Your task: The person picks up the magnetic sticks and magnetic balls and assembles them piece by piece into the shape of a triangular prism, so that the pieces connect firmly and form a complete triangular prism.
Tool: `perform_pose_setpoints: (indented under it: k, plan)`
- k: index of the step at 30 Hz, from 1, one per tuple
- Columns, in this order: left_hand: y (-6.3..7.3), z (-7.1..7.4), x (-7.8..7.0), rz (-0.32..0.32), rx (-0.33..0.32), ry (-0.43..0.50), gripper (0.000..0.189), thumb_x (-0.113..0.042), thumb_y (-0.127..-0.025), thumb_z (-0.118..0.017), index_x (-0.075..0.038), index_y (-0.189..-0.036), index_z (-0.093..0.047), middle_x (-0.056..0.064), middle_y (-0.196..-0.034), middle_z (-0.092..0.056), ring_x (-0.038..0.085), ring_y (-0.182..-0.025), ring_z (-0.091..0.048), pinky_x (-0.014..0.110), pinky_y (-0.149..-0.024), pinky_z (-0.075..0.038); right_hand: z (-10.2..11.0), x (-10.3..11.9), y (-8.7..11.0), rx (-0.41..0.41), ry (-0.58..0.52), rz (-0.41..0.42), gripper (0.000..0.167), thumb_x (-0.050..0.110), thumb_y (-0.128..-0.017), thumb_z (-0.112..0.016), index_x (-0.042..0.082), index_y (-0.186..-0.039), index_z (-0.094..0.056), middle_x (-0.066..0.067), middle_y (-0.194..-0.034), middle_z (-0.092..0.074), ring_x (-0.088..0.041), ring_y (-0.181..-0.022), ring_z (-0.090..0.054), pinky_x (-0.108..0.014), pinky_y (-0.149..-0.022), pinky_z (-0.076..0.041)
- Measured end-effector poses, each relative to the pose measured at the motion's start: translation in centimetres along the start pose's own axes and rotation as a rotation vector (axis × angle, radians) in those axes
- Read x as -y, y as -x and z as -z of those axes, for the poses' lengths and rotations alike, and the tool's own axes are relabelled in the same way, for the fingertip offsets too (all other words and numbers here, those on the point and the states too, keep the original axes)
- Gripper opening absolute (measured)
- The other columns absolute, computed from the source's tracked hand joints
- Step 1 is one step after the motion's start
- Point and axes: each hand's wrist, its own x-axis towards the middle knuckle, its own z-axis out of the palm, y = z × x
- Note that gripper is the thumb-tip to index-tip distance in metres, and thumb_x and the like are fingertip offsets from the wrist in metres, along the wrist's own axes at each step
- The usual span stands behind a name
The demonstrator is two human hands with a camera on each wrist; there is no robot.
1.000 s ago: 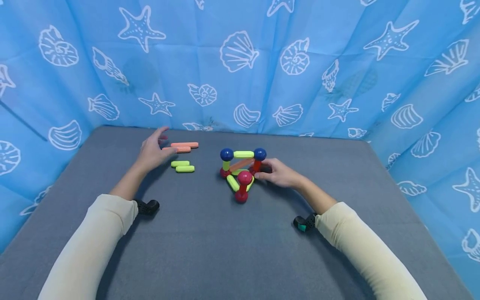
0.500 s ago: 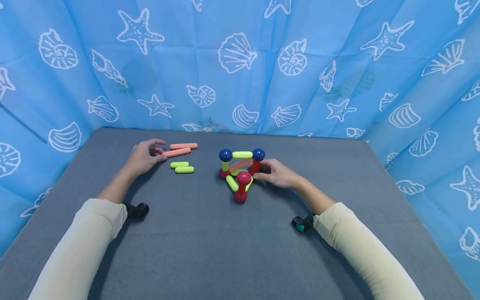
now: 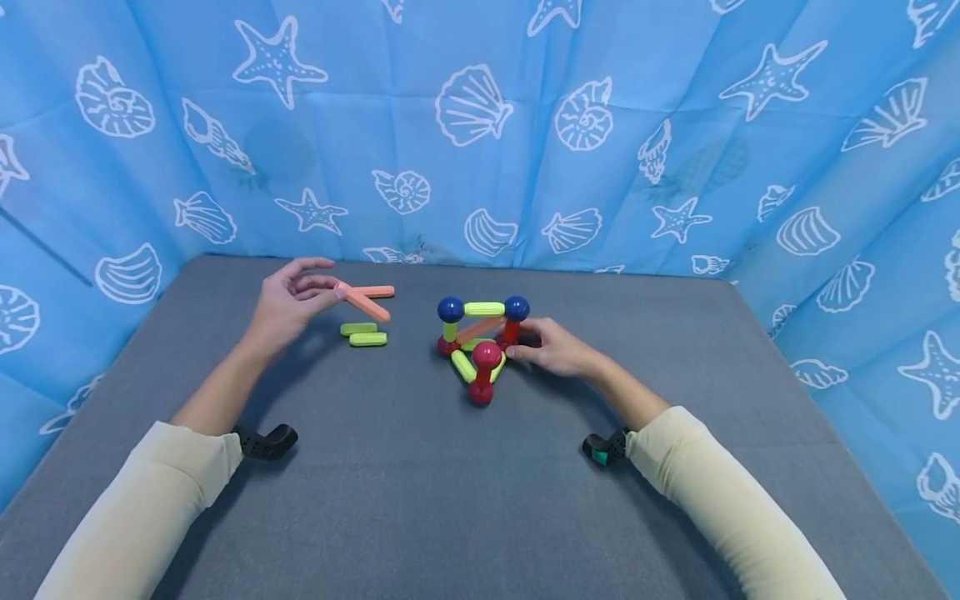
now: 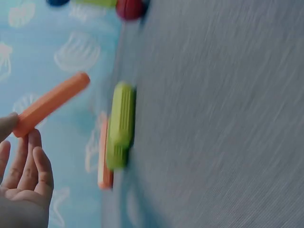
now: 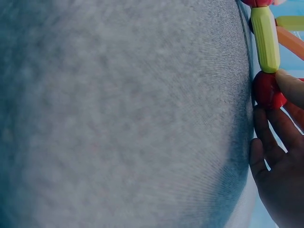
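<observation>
My left hand (image 3: 283, 310) pinches one end of an orange magnetic stick (image 4: 53, 103) between thumb and fingertips. In the left wrist view the stick is up off the table, its free end pointing away from the hand. My right hand (image 3: 557, 348) holds the red ball (image 5: 267, 90) at the right base corner of a frame built of sticks and balls. This frame has a triangular base of yellow-green sticks (image 3: 464, 367), with uprights at its corners. Two blue balls (image 3: 517, 308) on top are joined by a yellow-green stick (image 3: 484, 309); a crimson ball (image 3: 487, 356) tops the front upright. An orange stick (image 3: 482, 331) slants across the back.
Another orange stick (image 3: 378, 292) lies behind the held one. Two yellow-green sticks (image 3: 368, 339) lie side by side nearer the front. The grey table (image 3: 435, 500) ends at a blue curtain (image 3: 420, 100) with shell prints at the back and sides.
The left hand has closed its fingertips on the nearer orange stick, lifted it and swung it so its free end points toward the front right. The right hand has stayed at the frame.
</observation>
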Motion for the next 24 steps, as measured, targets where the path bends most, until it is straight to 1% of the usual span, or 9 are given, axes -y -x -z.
perform_pose_setpoints:
  k: [1,3,6,9,12,17,21,24]
  plan:
    - [0.3,-0.4,-0.2,0.009,0.022,0.025,0.038,-0.013,-0.093,-0.071,-0.011,-0.129,-0.058,-0.005,-0.103,-0.07,0.006,-0.097,-0.067,0.016,-0.082,-0.052,0.0,0.0,0.0,0.0,0.001,-0.001,0.035,0.009,-0.097,-0.064,0.001,-0.13,-0.059,-0.013,-0.125,-0.064,-0.026,-0.116,-0.058,-0.048,-0.105,-0.041]
    - [0.8,-1.4,-0.5,0.018,0.062,0.063,0.038,-0.012,-0.093,-0.071,-0.01,-0.128,-0.058,-0.004,-0.104,-0.07,0.007,-0.099,-0.067,0.018,-0.083,-0.053,0.0,0.0,0.0,-0.002,0.004,-0.001,0.035,0.009,-0.096,-0.064,0.001,-0.13,-0.059,-0.013,-0.124,-0.065,-0.026,-0.116,-0.058,-0.049,-0.105,-0.041]
    - [1.5,-3.0,-0.6,0.017,0.108,0.091,0.039,-0.009,-0.093,-0.07,-0.003,-0.129,-0.056,-0.002,-0.107,-0.07,0.008,-0.1,-0.067,0.02,-0.084,-0.054,-0.1,-0.1,-0.1,-0.004,0.008,-0.003,0.034,0.01,-0.096,-0.064,0.001,-0.129,-0.06,-0.013,-0.124,-0.065,-0.026,-0.115,-0.058,-0.049,-0.105,-0.042]
    - [2.2,-4.7,-0.9,0.016,0.136,0.114,0.042,-0.006,-0.092,-0.071,0.002,-0.13,-0.055,0.003,-0.108,-0.069,0.011,-0.098,-0.068,0.023,-0.083,-0.055,-0.1,-0.1,-0.2,-0.002,0.008,0.003,0.034,0.01,-0.097,-0.064,0.0,-0.129,-0.06,-0.013,-0.123,-0.065,-0.027,-0.115,-0.058,-0.049,-0.105,-0.042]
    - [2.7,-6.3,-1.2,0.031,0.165,0.127,0.043,-0.005,-0.091,-0.071,0.001,-0.13,-0.055,0.008,-0.107,-0.07,0.013,-0.096,-0.069,0.026,-0.082,-0.056,-0.1,0.0,-0.2,0.0,0.009,0.008,0.035,0.01,-0.097,-0.064,0.0,-0.13,-0.059,-0.013,-0.123,-0.065,-0.026,-0.114,-0.058,-0.05,-0.105,-0.042]
    - [2.9,-8.4,-1.6,0.079,0.214,0.139,0.041,-0.008,-0.091,-0.073,-0.002,-0.128,-0.056,0.014,-0.109,-0.069,0.016,-0.097,-0.069,0.028,-0.083,-0.056,-0.2,0.0,-0.2,-0.002,0.013,-0.007,0.035,0.011,-0.097,-0.064,0.001,-0.13,-0.059,-0.013,-0.124,-0.065,-0.026,-0.114,-0.058,-0.05,-0.106,-0.041]
    - [2.9,-9.5,-1.7,0.11,0.256,0.155,0.041,-0.008,-0.091,-0.072,-0.003,-0.128,-0.055,0.016,-0.11,-0.069,0.018,-0.098,-0.069,0.029,-0.085,-0.056,-0.2,0.0,-0.2,-0.003,0.013,0.0,0.036,0.01,-0.097,-0.064,-0.001,-0.131,-0.058,-0.015,-0.125,-0.064,-0.029,-0.117,-0.058,-0.052,-0.106,-0.04]
    - [2.8,-10.0,-1.7,0.11,0.273,0.164,0.04,-0.008,-0.092,-0.072,-0.003,-0.128,-0.056,0.017,-0.11,-0.069,0.019,-0.097,-0.069,0.029,-0.085,-0.056,-0.2,0.0,-0.2,-0.002,0.006,0.002,0.037,0.01,-0.097,-0.063,-0.002,-0.132,-0.057,-0.017,-0.127,-0.063,-0.03,-0.119,-0.057,-0.053,-0.107,-0.039]
